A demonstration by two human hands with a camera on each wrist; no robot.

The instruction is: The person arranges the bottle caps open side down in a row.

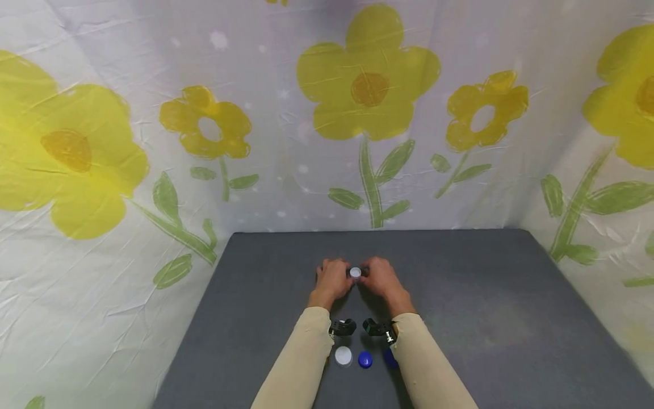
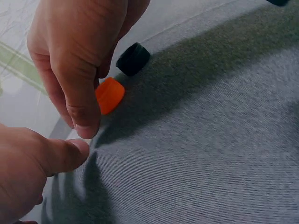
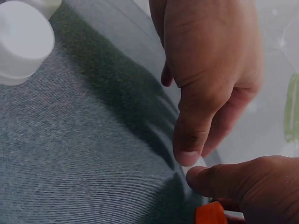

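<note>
A small round white cap (image 1: 355,273) stands between the two hands in the head view. My left hand (image 1: 333,278) grips its left side and my right hand (image 1: 380,277) its right, thumbs nearest me. In the left wrist view the left hand (image 2: 81,60) points down, its thumb tip close to the right hand (image 2: 35,163). An orange cap (image 2: 110,94) lies just behind the left thumb, with a dark cap (image 2: 133,59) beyond it. The right wrist view shows the right hand (image 3: 210,70), thumb and fingers together; both thumbs mostly hide the white cap there.
Nearer me on the dark table (image 1: 485,318) are a larger white cap (image 1: 343,356), a blue cap (image 1: 365,359) and another blue cap (image 1: 390,358) partly under the right sleeve. White round-topped pieces (image 3: 25,35) stand beside the right wrist. A flowered cloth (image 1: 286,170) hangs behind the table.
</note>
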